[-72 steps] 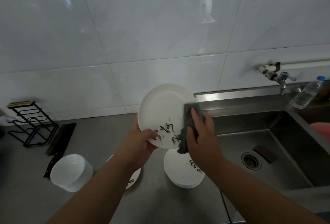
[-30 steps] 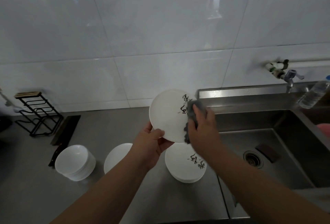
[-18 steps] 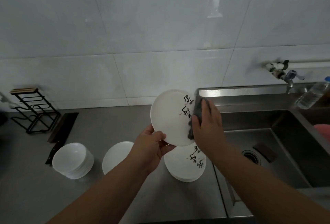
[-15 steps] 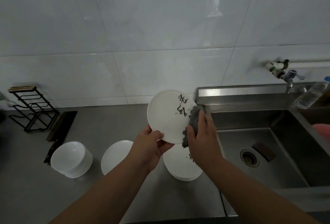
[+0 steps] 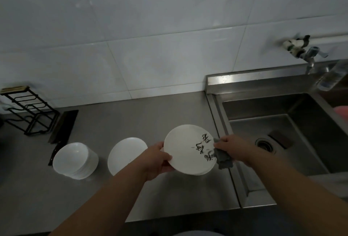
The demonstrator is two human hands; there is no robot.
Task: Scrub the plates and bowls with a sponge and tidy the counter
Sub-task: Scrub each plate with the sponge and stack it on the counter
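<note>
Plate (image 5: 185,149), white, round, shallow, black brush lettering on its right half: one in hand. Left hand (image 5: 156,160) grips its left rim, thumb on the face, fingers curled beneath. Right hand (image 5: 235,149) clutches one grey sponge (image 5: 223,157), soft and crumpled, pressed against the plate's right edge by the lettering. A sliver of white rim shows under the plate's lower edge; whether that belongs to another plate cannot be told.

Second plate (image 5: 127,154), plain white, lies flat just left of the left hand. Bowls (image 5: 75,160), white, nested in one stack, further left; number not countable.

Worktop (image 5: 150,113): dull grey steel, smooth, running under both hands. Sink (image 5: 263,107): one steel basin, square-cornered, just right of the right hand, with one round drain (image 5: 264,144) beyond the right wrist. One tap (image 5: 305,51) on the wall above the sink's far side; one clear bottle (image 5: 331,77) near it.

Far left of the left hand: one black wire rack (image 5: 28,111), and one dark knife (image 5: 62,128) lying flat between rack and bowls.

Wall (image 5: 150,28): large glossy white tiles, thin grout lines. Light is dim.
</note>
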